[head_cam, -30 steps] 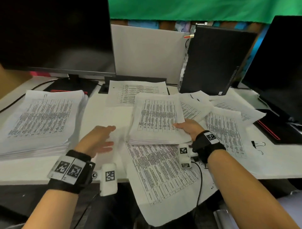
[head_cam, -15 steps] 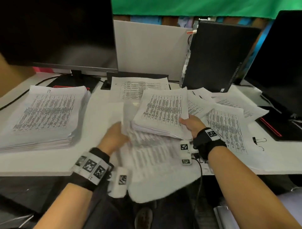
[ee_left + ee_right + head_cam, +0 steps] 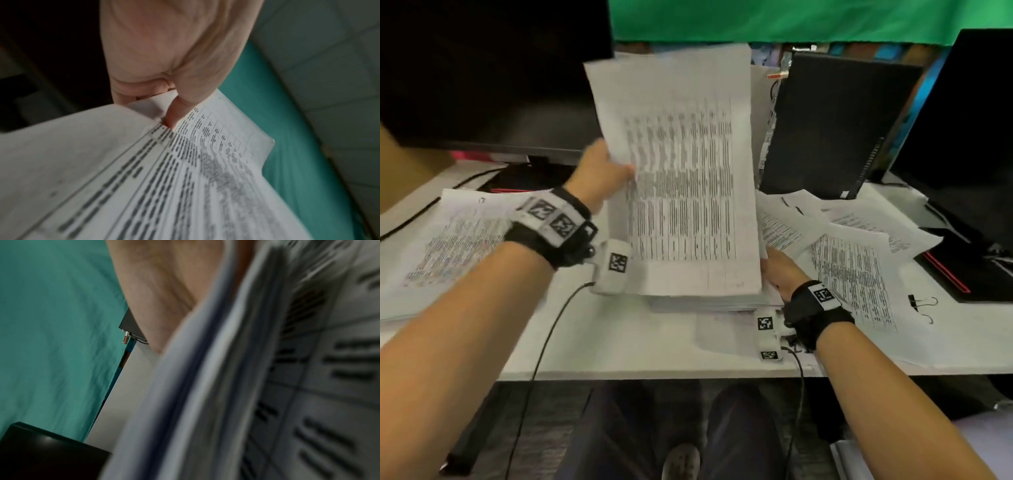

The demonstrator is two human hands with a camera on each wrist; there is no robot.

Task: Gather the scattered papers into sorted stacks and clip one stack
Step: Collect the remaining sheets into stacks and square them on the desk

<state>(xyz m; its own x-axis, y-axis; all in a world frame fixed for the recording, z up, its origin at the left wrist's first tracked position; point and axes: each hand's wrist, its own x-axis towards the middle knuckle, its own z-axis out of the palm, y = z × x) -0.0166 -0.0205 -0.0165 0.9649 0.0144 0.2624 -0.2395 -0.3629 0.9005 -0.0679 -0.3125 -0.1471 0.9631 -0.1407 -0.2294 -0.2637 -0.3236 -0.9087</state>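
My left hand (image 3: 616,169) pinches the left edge of a printed sheet (image 3: 681,164) and holds it up, tilted, over the middle paper stack (image 3: 709,303). In the left wrist view the thumb and fingers of that hand (image 3: 164,110) clamp the sheet (image 3: 185,178) at its edge. My right hand (image 3: 774,269) grips the right edge of the middle stack; its fingers are hidden under the papers. The right wrist view shows my palm (image 3: 164,293) against the stack's blurred edge (image 3: 205,386). A black binder clip (image 3: 923,305) lies on the desk at the right.
A thick paper stack (image 3: 448,240) sits at the left of the white desk (image 3: 619,342). Loose printed sheets (image 3: 852,270) overlap at the right. Dark monitors (image 3: 493,68) and a black computer tower (image 3: 832,126) stand behind. Wrist-camera cables hang over the desk's front edge.
My left hand took the sheet that hung over the desk's front edge and raised it above the middle stack. My right hand kept hold of the stack.
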